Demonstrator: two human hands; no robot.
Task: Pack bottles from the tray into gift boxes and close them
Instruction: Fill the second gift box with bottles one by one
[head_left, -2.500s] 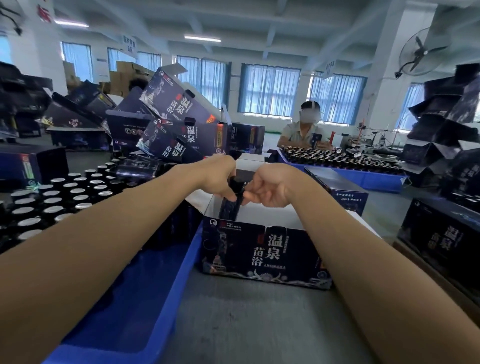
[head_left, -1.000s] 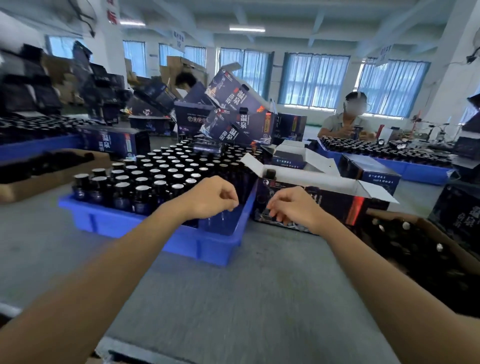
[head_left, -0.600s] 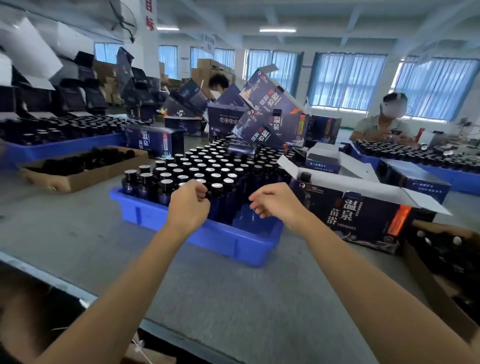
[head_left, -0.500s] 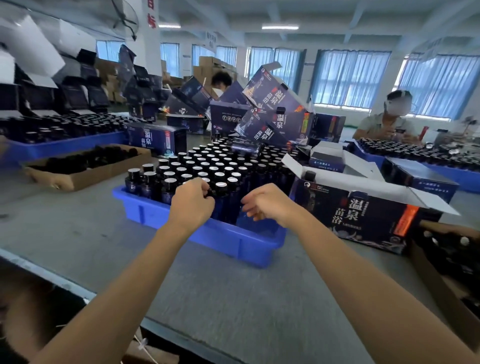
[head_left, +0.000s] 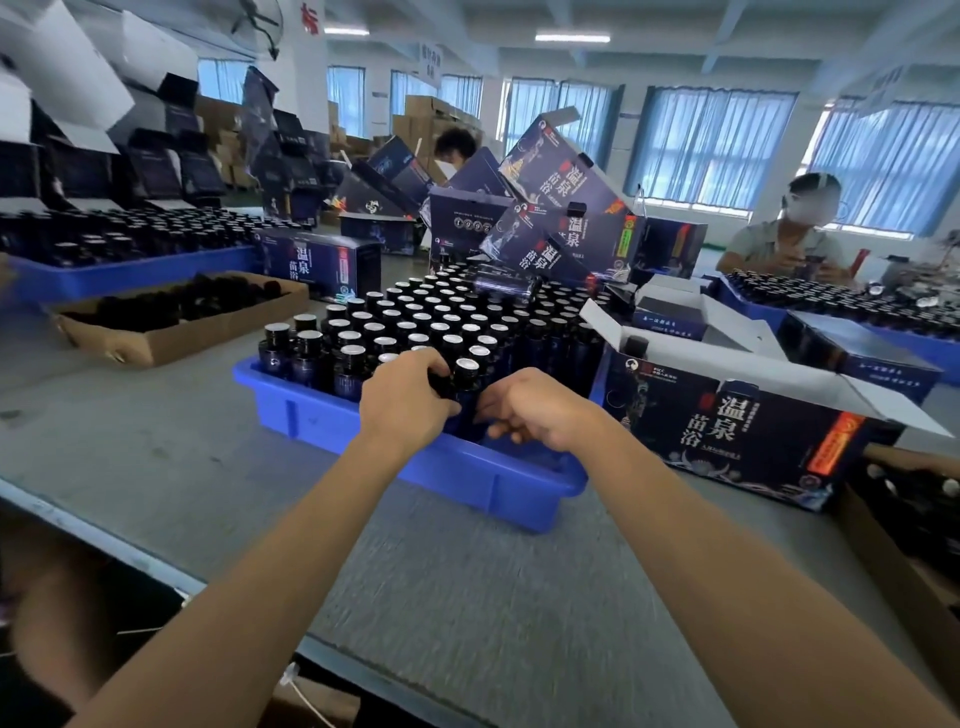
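Observation:
A blue tray (head_left: 467, 475) holds several dark bottles with silver-topped black caps. My left hand (head_left: 402, 402) grips the top of a front-row bottle (head_left: 466, 376) in the tray. My right hand (head_left: 540, 410) is just right of it, fingers curled against the bottle's lower body. To the right, touching the tray, stands an open dark-blue gift box (head_left: 737, 436) with white flaps spread. One bottle cap (head_left: 635, 344) shows at the box's left end.
A cardboard tray of dark bottles (head_left: 171, 338) lies at the left, with a closed gift box (head_left: 319, 265) behind it. Empty gift boxes (head_left: 550, 208) are piled beyond the tray. A brown carton (head_left: 904, 551) sits at the right edge. Another worker (head_left: 779, 244) sits at the far right.
Both hands left the gift box and swung left to the blue tray. They have now closed in on a front-row bottle, the left hand taking hold of its top.

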